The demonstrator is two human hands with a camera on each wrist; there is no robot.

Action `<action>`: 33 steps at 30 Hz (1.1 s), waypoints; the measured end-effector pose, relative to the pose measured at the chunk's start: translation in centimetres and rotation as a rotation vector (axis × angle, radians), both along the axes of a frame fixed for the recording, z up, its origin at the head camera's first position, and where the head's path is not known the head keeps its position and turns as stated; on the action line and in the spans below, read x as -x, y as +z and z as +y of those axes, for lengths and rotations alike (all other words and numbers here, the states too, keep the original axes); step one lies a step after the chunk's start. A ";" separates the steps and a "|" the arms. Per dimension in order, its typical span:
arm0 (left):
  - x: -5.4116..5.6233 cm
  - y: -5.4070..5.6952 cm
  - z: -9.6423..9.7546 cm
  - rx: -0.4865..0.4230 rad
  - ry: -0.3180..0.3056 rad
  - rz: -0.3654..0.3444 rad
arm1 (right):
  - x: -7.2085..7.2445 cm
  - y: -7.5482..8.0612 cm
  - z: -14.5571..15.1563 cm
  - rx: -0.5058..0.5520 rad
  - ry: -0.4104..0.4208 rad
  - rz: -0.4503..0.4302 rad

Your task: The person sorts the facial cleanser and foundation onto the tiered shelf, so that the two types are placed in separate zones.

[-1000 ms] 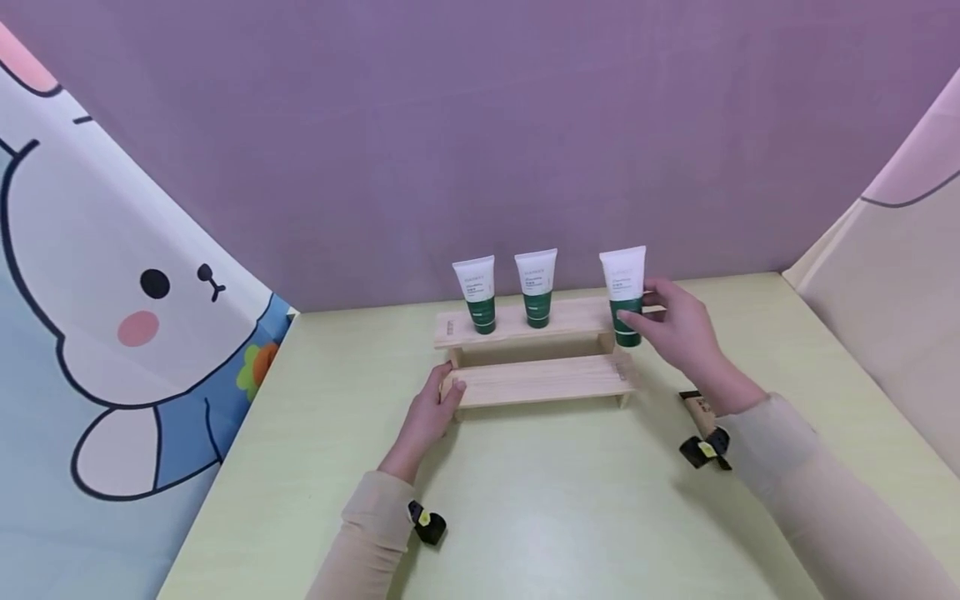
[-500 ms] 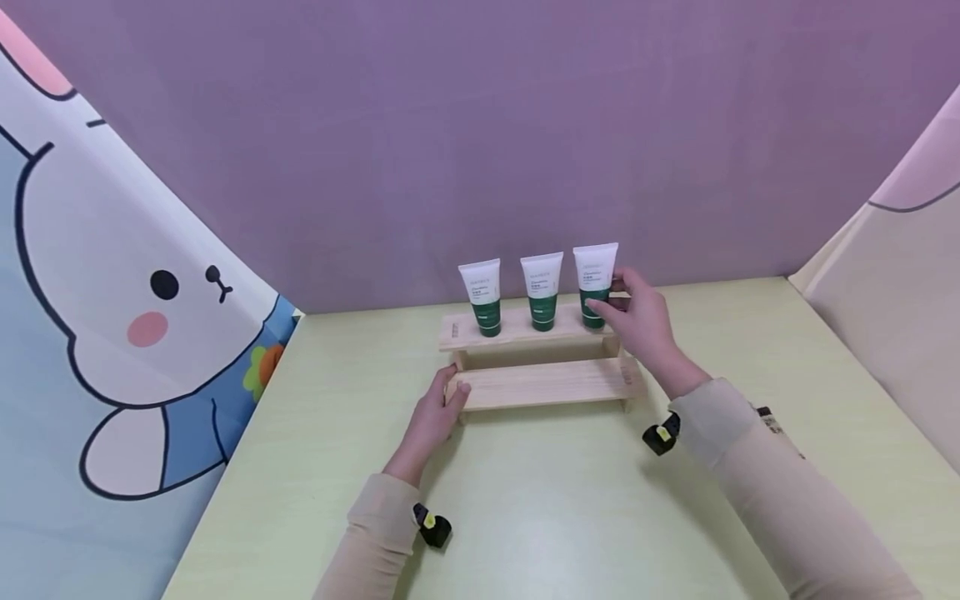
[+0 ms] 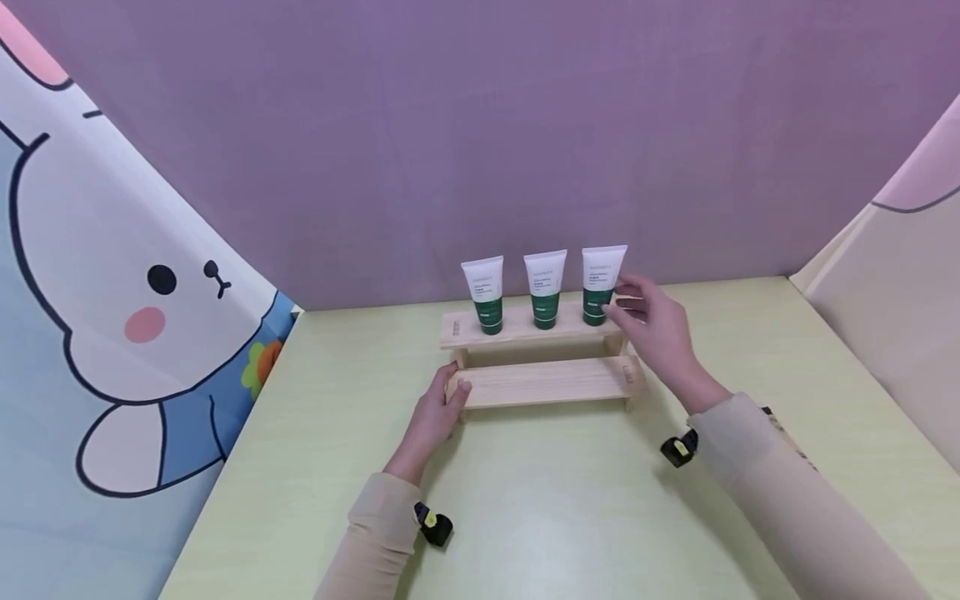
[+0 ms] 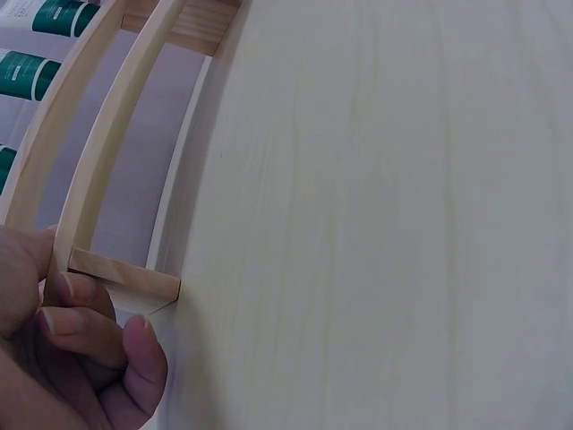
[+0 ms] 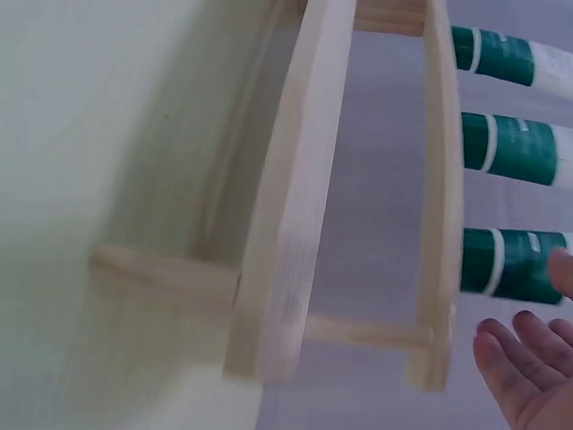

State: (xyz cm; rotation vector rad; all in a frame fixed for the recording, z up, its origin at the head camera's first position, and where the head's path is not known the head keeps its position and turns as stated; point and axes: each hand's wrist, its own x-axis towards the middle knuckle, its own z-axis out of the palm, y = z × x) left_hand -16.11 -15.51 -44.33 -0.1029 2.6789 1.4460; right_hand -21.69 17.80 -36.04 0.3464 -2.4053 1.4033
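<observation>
A two-tier wooden rack (image 3: 547, 383) stands on the table. Three white-and-green squeeze tubes stand upright in a row on its upper tier: a left tube (image 3: 487, 293), a middle tube (image 3: 545, 287) and a right tube (image 3: 602, 285). My left hand (image 3: 433, 408) grips the left end of the lower tier, its fingers (image 4: 85, 331) curled under the board. Beside the right tube is my right hand (image 3: 660, 333), fingers loosened and spread from it. In the right wrist view the thumb (image 5: 562, 271) overlaps that tube's green part, while the other fingers (image 5: 510, 358) stand apart from it.
A purple backdrop (image 3: 480, 150) rises behind the table (image 3: 540, 500). At the left hangs a cloth (image 3: 112, 333) with a cartoon animal. A small brown packet (image 3: 787, 437) lies partly hidden behind the right sleeve (image 3: 780, 475).
My right hand has carried the right tube leftward onto the upper tier, then loosened its fingers and drawn slightly back to the right. The left hand has kept its grip on the rack.
</observation>
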 end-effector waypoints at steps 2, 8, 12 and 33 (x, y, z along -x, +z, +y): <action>0.0 0.1 0.1 0.006 -0.002 -0.002 | -0.9 -0.1 0.9 -0.018 -0.029 0.055; 0.0 0.3 -0.1 0.022 0.003 0.009 | -3.7 -0.3 4.4 -0.191 -0.045 0.047; -0.1 0.4 -0.1 0.027 0.009 0.013 | -5.4 -0.9 6.9 -0.304 -0.042 -0.023; -0.2 0.1 0.1 -0.011 0.008 -0.010 | -9.3 -5.6 11.5 -0.628 0.090 -0.472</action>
